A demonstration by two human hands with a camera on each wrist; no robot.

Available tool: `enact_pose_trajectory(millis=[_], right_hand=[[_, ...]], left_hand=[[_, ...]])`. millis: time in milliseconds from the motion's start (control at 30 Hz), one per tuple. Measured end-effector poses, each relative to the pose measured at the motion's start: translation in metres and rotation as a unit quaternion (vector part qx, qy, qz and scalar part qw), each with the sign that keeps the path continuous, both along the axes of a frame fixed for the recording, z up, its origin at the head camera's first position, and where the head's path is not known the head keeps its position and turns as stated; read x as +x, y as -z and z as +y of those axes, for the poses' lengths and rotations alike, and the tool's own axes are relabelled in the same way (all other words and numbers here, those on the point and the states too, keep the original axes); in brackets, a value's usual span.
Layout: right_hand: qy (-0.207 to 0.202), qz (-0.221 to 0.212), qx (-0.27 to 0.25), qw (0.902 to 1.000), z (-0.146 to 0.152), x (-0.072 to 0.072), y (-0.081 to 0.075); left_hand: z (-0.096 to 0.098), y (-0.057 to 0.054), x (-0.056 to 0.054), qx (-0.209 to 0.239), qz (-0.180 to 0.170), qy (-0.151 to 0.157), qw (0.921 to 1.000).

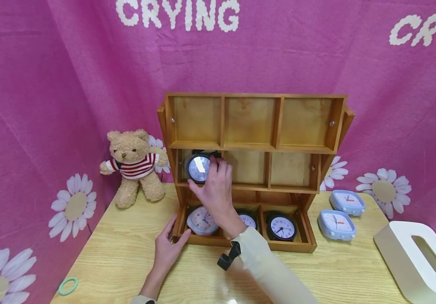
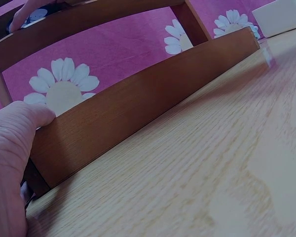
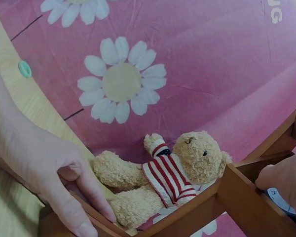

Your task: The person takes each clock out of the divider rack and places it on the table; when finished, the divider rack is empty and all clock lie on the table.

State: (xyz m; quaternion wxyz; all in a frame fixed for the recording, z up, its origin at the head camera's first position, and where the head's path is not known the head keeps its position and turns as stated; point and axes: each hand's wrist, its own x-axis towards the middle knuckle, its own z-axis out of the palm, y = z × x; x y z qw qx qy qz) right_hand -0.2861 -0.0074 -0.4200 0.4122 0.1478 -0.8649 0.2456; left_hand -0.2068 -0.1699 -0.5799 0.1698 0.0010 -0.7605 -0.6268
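Observation:
A black round alarm clock (image 1: 198,169) with a glare on its face is in the left compartment of the middle tier of a wooden three-tier shelf (image 1: 252,96). My right hand (image 1: 218,192) holds it, thumb at its lower edge and fingers at its upper right. My left hand (image 1: 166,250) grips the front left corner of the bottom tier; in the left wrist view its thumb (image 2: 42,116) lies over the front board. Below, the bottom tier holds a pale alarm clock (image 1: 199,221) at left, a black clock (image 1: 249,220) partly behind my right wrist, and another black clock (image 1: 281,228) at right.
Two light-blue alarm clocks (image 1: 337,225) lie right of the shelf, near a white tissue box (image 1: 396,253). A teddy bear (image 1: 136,166) in a striped sweater sits to the left. A green ring (image 1: 68,286) lies at the table's left edge. Pink cloth (image 1: 278,50) hangs behind.

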Motion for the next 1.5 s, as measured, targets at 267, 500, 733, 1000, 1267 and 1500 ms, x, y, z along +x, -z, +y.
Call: enact_pose_trajectory(millis=[267,500,733,1000,1267,1500], right_hand=[[0.029,0.036,0.048,0.9978,0.001,-0.008,-0.002],[0.007,0.056,0.044,0.9975,0.003,-0.013,-0.003],[-0.023,0.043,0.022,0.9986,0.005,-0.005,-0.012],[-0.047,0.009,-0.014,0.9987,0.015,0.021,-0.025],[-0.085,-0.048,-0.059,0.9935,0.036,0.049,-0.023],[-0.104,-0.086,-0.102,0.9855,0.057,0.071,-0.015]], left_hand=[[0.001,0.001,0.000,-0.003,-0.002,-0.001,1.0000],[0.001,0.002,-0.001,0.001,-0.011,-0.003,0.9999],[0.001,0.005,-0.001,-0.017,-0.005,-0.012,0.9998],[0.000,0.003,-0.001,-0.016,-0.007,-0.006,0.9998],[0.003,0.001,-0.001,-0.019,0.004,-0.012,0.9997],[0.001,0.002,-0.001,-0.018,0.002,-0.014,0.9997]])
